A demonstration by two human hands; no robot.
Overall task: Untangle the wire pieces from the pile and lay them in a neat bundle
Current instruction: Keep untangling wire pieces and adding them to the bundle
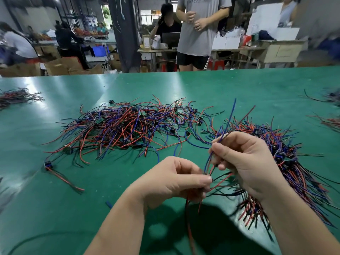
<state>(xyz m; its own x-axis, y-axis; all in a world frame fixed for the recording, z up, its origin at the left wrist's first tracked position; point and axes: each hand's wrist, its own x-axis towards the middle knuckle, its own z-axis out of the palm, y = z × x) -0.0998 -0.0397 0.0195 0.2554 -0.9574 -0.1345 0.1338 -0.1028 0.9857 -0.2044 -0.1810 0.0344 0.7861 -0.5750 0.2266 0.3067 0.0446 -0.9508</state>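
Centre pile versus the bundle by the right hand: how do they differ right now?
The centre pile has wires crossing every way; the bundle has them mostly running alongside one another. The pile sprawls wide; the bundle is narrower and long. Both hold red, blue and black wires.

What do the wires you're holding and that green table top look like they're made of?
The wire piece: thin strands in smooth red, blue and black sleeves, probably plastic insulation over metal, since they bend in springy curves. No bare core shows. The table top: a green sheet with a semi-gloss finish and soft streaks of light glare. It is likely a rubber or vinyl mat, but I cannot tell which.
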